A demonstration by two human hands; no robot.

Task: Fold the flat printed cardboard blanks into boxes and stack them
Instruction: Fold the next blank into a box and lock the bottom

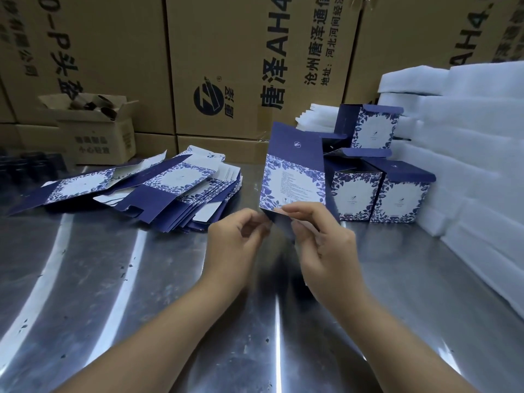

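One blue-and-white flower-printed cardboard box (295, 177) is held up just above the shiny metal surface (113, 279), near the middle, right beside the finished ones. Its sides are already popped open into a box shape, and its dark blue top flap stands up. Its bottom end is the part being worked on.

The bottom edge is pinched by the right hand (323, 242), whose grip is closed, with thumb and first finger on the card. The left hand (235, 236) is at the bottom flap too. Its fingers are curled onto the flap, so its grip looks closed as well, though that part is a bit blurred.

A stack of three finished boxes (354, 191) is seen to the right. Two are stood side by side on the surface, and one is set on top, further back. Their lids are left open.

A messy pile of flat blue-and-white printed blanks (175, 188) is spread on the surface to the left, well apart from the hands. Many blanks can be counted there, so only a small part of the job looks done. The bottom of this box has yet to be closed, and then the box has to be stacked.

White foam sheets (467, 154) are piled at the right, and big brown cardboard cartons (226, 66) are stood behind.
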